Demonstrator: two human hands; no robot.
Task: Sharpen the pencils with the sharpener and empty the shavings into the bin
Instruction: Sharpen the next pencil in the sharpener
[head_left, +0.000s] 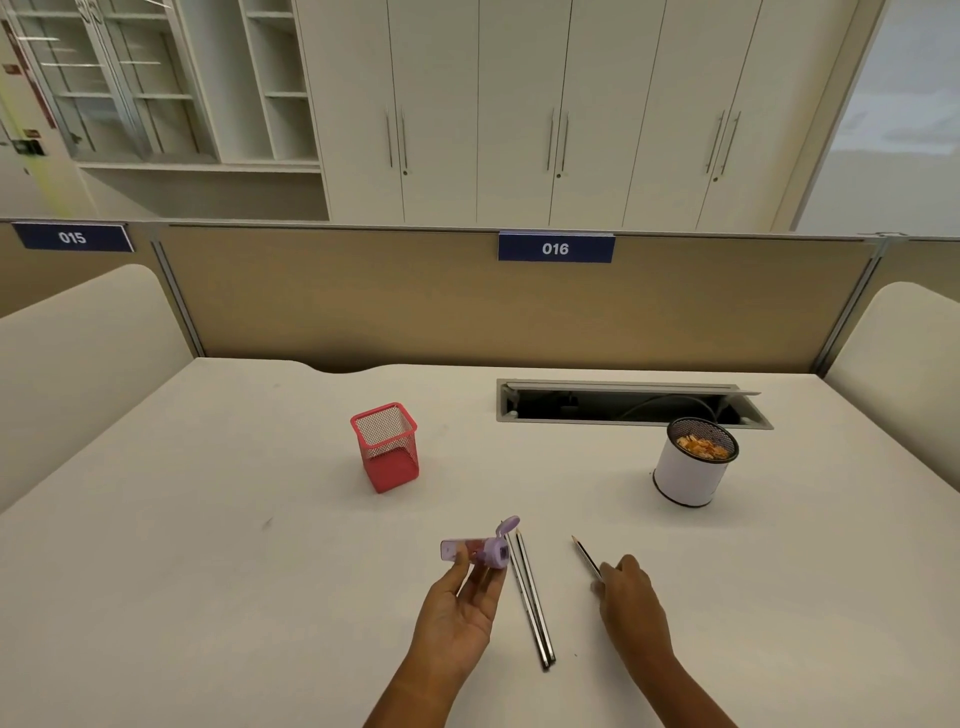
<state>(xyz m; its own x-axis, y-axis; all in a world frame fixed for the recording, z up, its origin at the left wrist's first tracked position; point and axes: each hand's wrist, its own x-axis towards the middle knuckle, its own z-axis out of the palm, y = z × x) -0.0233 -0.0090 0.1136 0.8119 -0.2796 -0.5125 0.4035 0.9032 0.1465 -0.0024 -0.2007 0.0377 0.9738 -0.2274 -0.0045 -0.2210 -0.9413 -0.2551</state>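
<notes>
A lilac pencil sharpener (480, 550) with a clear shavings chamber and a flip cap hanging open is pinched between the thumb and fingers of the upturned left hand (457, 613), low in the centre of the frame. Its long axis runs nearly level across the picture, with the cap end to the right. Three pencils are in view. Two pencils (530, 597) lie side by side on the white desk (208, 519), tips toward the top of the frame. The right hand (631, 603) grips the third pencil (586, 555), point angled to the upper left. One red mesh holder (387, 447) stands at centre, and one white bin (693, 470) holding orange shavings is at right.
</notes>
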